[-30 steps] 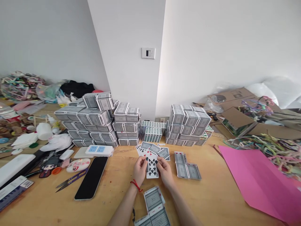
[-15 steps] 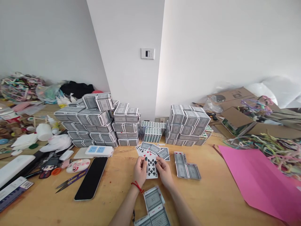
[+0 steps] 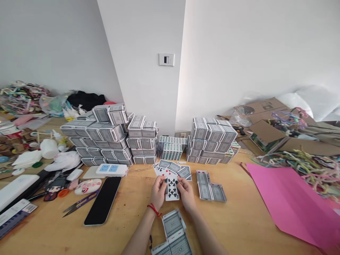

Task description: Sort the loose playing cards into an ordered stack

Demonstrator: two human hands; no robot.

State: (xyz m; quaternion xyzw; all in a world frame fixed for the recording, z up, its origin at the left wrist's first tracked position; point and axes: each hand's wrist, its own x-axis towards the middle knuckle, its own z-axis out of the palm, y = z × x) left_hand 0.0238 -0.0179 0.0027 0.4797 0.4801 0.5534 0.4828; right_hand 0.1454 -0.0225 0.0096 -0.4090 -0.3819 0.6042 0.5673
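Between my two hands is a playing card [image 3: 172, 191], a ten of clubs with its face toward me. My left hand [image 3: 158, 193] pinches its left edge near the top, and my right hand [image 3: 186, 193] pinches the right edge. Whether more cards lie behind it, I cannot tell. Just beyond my fingers, loose playing cards [image 3: 164, 164] lie overlapped, some face up and some face down. Below my hands sits an L-shaped piece of joined cards [image 3: 174, 225], partly cut off by the frame. A similar card piece [image 3: 204, 186] lies right of my right hand.
Stacked card blocks [image 3: 111, 134] stand at the back left, with more card blocks [image 3: 212, 136] at the back right. Left of my hands lie a phone [image 3: 103, 201], scissors [image 3: 79, 203] and a power strip [image 3: 111, 170]. Pink paper [image 3: 289, 198] covers the table's right side.
The camera view has shifted very slightly. Both hands stay on the ten of clubs, and the card has tilted a little.
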